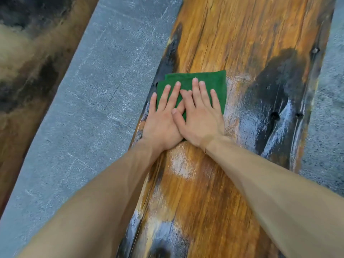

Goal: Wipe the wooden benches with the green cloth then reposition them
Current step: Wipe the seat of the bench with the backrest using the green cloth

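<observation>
Both flat, side by side, left hand point(161, 120) and right hand point(202, 118) pressing green cloth point(208, 80) mid-frame, bench point(232, 34) running lengthwise toward upper right.

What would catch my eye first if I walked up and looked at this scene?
The bright green cloth stands out most, folded flat on the glossy orange-and-black wooden bench near its left edge. Both hands press it down side by side, the left hand and the right hand overlapping at the thumbs. A second wooden bench lies blurred at far left, across the grey stone floor.
</observation>
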Demonstrator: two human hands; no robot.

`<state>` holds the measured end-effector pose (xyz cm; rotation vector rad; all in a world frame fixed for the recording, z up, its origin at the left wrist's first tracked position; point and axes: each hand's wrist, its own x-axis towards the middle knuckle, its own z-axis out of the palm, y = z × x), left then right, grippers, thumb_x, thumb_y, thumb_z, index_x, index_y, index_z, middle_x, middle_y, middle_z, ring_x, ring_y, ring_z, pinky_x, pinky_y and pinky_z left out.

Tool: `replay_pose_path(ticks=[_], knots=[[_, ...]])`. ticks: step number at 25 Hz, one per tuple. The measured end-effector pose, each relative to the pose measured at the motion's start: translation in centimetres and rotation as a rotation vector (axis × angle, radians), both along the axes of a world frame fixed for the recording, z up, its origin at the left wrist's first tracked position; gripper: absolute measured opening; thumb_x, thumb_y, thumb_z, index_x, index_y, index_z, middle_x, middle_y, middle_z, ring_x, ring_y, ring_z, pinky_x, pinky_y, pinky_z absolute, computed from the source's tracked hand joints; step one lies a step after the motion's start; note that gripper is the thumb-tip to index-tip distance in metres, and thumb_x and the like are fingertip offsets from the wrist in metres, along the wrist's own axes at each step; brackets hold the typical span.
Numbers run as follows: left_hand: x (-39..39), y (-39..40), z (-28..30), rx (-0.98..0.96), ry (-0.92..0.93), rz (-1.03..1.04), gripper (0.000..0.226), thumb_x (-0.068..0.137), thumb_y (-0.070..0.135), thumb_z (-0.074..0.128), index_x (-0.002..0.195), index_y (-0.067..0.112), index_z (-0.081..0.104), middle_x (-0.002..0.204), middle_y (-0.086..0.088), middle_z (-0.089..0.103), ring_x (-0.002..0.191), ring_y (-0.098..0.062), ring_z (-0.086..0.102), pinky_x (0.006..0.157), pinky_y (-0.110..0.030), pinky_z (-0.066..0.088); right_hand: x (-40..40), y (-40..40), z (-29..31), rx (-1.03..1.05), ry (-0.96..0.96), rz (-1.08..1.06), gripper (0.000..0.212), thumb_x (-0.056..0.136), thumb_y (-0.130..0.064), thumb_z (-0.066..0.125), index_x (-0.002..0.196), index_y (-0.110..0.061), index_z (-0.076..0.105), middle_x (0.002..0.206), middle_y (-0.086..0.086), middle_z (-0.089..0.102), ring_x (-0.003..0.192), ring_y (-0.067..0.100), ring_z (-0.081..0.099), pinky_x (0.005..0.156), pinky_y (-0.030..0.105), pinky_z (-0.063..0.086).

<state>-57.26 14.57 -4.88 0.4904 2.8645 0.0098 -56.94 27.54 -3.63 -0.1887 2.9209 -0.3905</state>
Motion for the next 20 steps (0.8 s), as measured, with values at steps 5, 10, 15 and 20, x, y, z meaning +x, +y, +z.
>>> replay_pose_path(ticks=[5,10,15,20], knots=[[3.3,-3.6,-0.4,0.01,-0.027,0.439,0.073,0.099,0.043,0.037,0.16,0.024,0.003,0.169,-0.011,-0.004,0.155,-0.034,0.002,0.124,-0.055,0.003,-1.5,-5.1,0.1,-0.056,-0.002,0.321,0.062,0.098,-0.054,0.022,0.154,-0.029,0.028,0.167,0.006,0.005,0.154,0.02,0.0,0.123,0.045,-0.001],[4.0,-1.6,-0.3,0.02,-0.079,0.641,0.074,0.1,0.044,0.037,0.16,0.021,-0.001,0.168,-0.01,-0.014,0.155,-0.033,-0.006,0.122,-0.06,0.007,-2.0,-4.7,0.1,-0.128,-0.024,0.415,0.053,0.1,-0.047,0.028,0.151,-0.031,0.033,0.167,0.001,0.011,0.154,0.017,0.004,0.123,0.039,0.0],[0.1,3.0,-0.3,-0.033,-0.047,0.39,0.08,0.092,0.053,0.027,0.16,0.021,-0.001,0.167,-0.009,-0.019,0.153,-0.037,-0.015,0.121,-0.062,0.0,-3.7,1.4,0.0,-0.105,0.011,0.217,0.056,0.1,-0.045,0.027,0.153,-0.028,0.031,0.167,0.0,0.01,0.154,0.018,0.002,0.124,0.039,-0.001],[-3.2,11.5,0.0,-0.049,-0.019,0.152,0.083,0.086,0.056,0.01,0.16,0.02,0.002,0.167,-0.015,-0.014,0.152,-0.042,-0.013,0.12,-0.064,-0.002,-4.5,10.7,0.1,-0.082,0.052,0.02,0.055,0.098,-0.044,0.026,0.149,-0.028,0.038,0.166,0.002,0.015,0.154,0.019,0.005,0.124,0.04,0.0]])
